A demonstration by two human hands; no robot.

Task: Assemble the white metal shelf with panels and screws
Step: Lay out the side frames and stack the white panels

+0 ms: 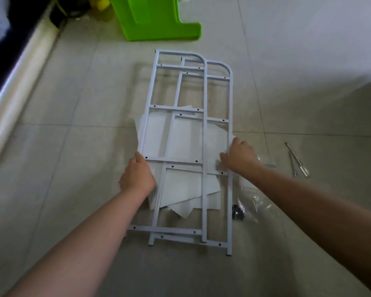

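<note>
- Floor tiles (73, 146), pale and glossy, carry everything we see; a light baseboard (19, 86) runs along the left edge.
- Frames come next: two white metal side frames (205, 133) lie flat in the middle of the floor, one stacked on the other and shifted to the right, rounded corners at the far end, feet towards us.
- Under the frames we see the white panels (186, 189), a loose fanned pile with corners poking out at the near and left sides.
- At the top a green plastic stool (159, 20) stands well apart from the frames.
- Our left hand (137, 176) curls round the left upright of the upper frame, beside a crossbar.
- Our right hand (240, 159) rests on the right upright of the lower frame, fingers bent over it; whether they truly clamp it we cannot tell.
- Just right of the frames a clear plastic bag (253, 200) lies crumpled, with dark screws (237, 212) at its near end.
- Farther right, two screwdrivers (297, 160) lie side by side on the tiles.
</note>
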